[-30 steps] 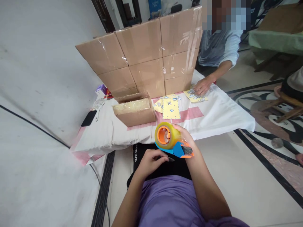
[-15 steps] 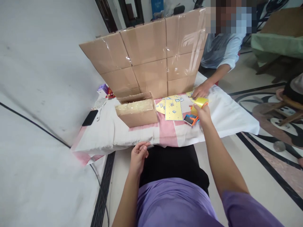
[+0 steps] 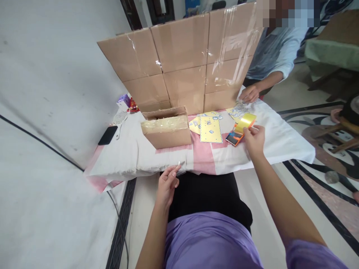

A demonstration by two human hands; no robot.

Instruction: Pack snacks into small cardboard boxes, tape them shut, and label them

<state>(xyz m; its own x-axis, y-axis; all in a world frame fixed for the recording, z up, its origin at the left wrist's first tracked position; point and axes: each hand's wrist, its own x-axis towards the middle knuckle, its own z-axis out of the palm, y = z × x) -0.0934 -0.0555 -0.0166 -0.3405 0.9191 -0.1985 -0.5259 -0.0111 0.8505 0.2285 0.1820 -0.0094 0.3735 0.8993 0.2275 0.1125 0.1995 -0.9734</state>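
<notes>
My left hand (image 3: 168,181), held low by the table's near edge, pinches a small, shiny strip of clear tape (image 3: 181,173); its far end is hard to make out. My right hand (image 3: 254,139) is beside an orange and blue tape dispenser (image 3: 235,139) with a wide yellowish roll. The thumb is at the dispenser's right edge and the other fingers are apart from it, not wrapped round it. Left of the dispenser lies a yellow patterned card (image 3: 211,130), partly over other yellow pieces. An open cardboard box (image 3: 171,138) with a tape-covered top edge stands farther left.
A large taped cardboard panel (image 3: 185,56) rises behind the box. Across the table, a co-worker's hand (image 3: 250,93) is near another yellow patterned piece (image 3: 237,112). A black phone (image 3: 108,135) and a purple packet (image 3: 123,100) lie at the left on the cloth (image 3: 129,164).
My right hand has loosened from the tape dispenser, which now sits turned on the cloth. My left hand has lifted its fingertips slightly. The co-worker's hand has drawn back.
</notes>
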